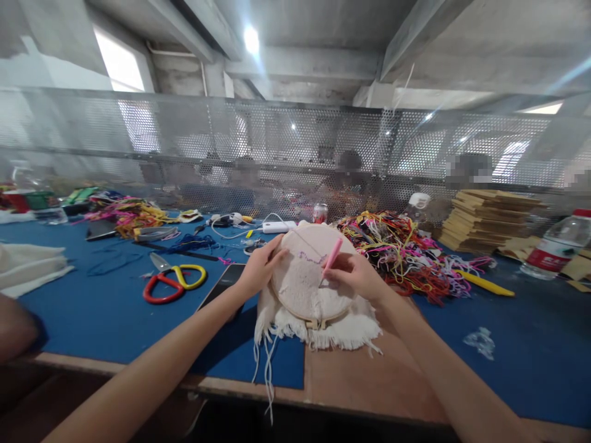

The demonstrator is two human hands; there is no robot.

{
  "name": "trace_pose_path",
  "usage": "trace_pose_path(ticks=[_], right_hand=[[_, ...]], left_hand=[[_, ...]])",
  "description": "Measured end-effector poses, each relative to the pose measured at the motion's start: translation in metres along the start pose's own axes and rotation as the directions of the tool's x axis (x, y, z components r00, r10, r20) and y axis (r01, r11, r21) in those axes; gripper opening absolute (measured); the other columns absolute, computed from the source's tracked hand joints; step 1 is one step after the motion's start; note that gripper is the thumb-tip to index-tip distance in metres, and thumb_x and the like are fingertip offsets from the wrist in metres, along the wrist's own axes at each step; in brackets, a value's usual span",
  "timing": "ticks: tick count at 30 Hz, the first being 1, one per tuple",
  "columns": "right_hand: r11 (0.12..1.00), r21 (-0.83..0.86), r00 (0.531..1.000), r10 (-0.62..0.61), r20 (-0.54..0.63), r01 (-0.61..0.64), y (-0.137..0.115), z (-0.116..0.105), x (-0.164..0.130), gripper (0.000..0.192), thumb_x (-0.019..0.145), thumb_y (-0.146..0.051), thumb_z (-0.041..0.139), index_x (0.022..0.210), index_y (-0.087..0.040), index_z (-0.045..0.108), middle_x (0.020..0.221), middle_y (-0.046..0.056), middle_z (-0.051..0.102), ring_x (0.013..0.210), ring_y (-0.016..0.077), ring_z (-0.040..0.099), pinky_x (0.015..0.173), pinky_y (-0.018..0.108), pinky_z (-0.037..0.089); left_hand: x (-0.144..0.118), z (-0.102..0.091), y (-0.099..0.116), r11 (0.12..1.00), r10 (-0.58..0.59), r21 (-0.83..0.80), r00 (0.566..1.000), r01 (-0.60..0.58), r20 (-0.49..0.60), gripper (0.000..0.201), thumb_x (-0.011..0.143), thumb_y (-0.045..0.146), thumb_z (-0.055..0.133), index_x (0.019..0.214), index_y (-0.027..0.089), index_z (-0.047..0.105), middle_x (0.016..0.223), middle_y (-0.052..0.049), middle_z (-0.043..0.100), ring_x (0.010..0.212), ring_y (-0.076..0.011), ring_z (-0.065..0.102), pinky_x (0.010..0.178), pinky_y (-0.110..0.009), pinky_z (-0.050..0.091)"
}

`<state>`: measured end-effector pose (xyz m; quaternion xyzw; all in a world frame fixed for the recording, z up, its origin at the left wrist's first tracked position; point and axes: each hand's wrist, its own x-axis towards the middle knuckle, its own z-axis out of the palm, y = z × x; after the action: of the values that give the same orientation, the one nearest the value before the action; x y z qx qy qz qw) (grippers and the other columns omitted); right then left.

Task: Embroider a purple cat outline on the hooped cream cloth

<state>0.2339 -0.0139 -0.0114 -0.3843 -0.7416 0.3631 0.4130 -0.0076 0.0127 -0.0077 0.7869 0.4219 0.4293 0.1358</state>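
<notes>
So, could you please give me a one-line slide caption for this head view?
Left hand steadies an embroidery hoop while the right hand holds a pink punch needle against the cloth.

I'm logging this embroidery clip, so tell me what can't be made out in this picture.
1. Head view: the tip of the pink punch needle is too small to see where it meets the cloth in the embroidery hoop.
2. The right hand hides the hoop's right rim.
3. The left hand covers the hoop's left edge.
4. The water bottle label is too blurred to read.
5. People behind the perforated screen are blurred.
</notes>
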Motion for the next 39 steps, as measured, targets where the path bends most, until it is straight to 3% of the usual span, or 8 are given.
trace_pose_path(ticks=[7, 12, 26, 39], right_hand=[[0.991, -0.105, 0.991, -0.071, 0.116, 0.083, -0.0014, 0.0095, -0.0025, 0.023, 0.068, -0.038, 0.068, 0.073, -0.016, 0.066, 0.076, 0.006, 0.067, 0.072, 0.0183, 0.061, 0.069, 0.033, 0.050], [0.993, 0.095, 0.997, 0.074, 0.008, -0.075, -0.0009, 0.0052, 0.0005, 0.029, 0.070, -0.040, 0.066, 0.084, -0.015, 0.064, 0.077, 0.005, 0.067, 0.070, 0.0179, 0.062, 0.066, 0.033, 0.051], [0.935, 0.339, 0.992, 0.123, -0.031, -0.106, -0.0026, 0.0006, 0.0052, 0.030, 0.067, -0.040, 0.070, 0.084, -0.017, 0.061, 0.075, 0.003, 0.063, 0.069, 0.0128, 0.060, 0.065, 0.027, 0.050], [0.991, 0.118, 0.998, 0.061, -0.016, -0.059, -0.0050, 0.0097, 0.0000, 0.024, 0.062, -0.031, 0.073, 0.079, -0.015, 0.068, 0.070, 0.005, 0.067, 0.064, 0.0172, 0.060, 0.062, 0.032, 0.048]], left_hand=[[-0.0007, -0.0015, 0.0018, 0.999, 0.027, -0.027, 1.000, -0.026, 0.011, 0.048, 0.086, 0.040, 0.041, 0.128, 0.018, 0.046, 0.124, -0.007, 0.057, 0.108, -0.0227, 0.054, 0.096, -0.036, 0.039], [-0.0003, -0.0014, 0.0028, 1.000, 0.004, -0.019, 1.000, -0.004, 0.015, 0.049, 0.086, 0.040, 0.041, 0.128, 0.017, 0.046, 0.119, -0.007, 0.060, 0.105, -0.0232, 0.056, 0.094, -0.038, 0.040], [0.0004, -0.0012, 0.0019, 0.999, 0.031, -0.007, 0.999, -0.031, 0.016, 0.046, 0.087, 0.038, 0.041, 0.129, 0.019, 0.045, 0.123, -0.006, 0.057, 0.108, -0.0218, 0.055, 0.094, -0.035, 0.041], [-0.0010, -0.0012, 0.0021, 1.000, 0.030, -0.010, 1.000, -0.030, 0.000, 0.047, 0.087, 0.039, 0.042, 0.129, 0.019, 0.045, 0.125, -0.005, 0.056, 0.113, -0.0212, 0.051, 0.098, -0.034, 0.037]])
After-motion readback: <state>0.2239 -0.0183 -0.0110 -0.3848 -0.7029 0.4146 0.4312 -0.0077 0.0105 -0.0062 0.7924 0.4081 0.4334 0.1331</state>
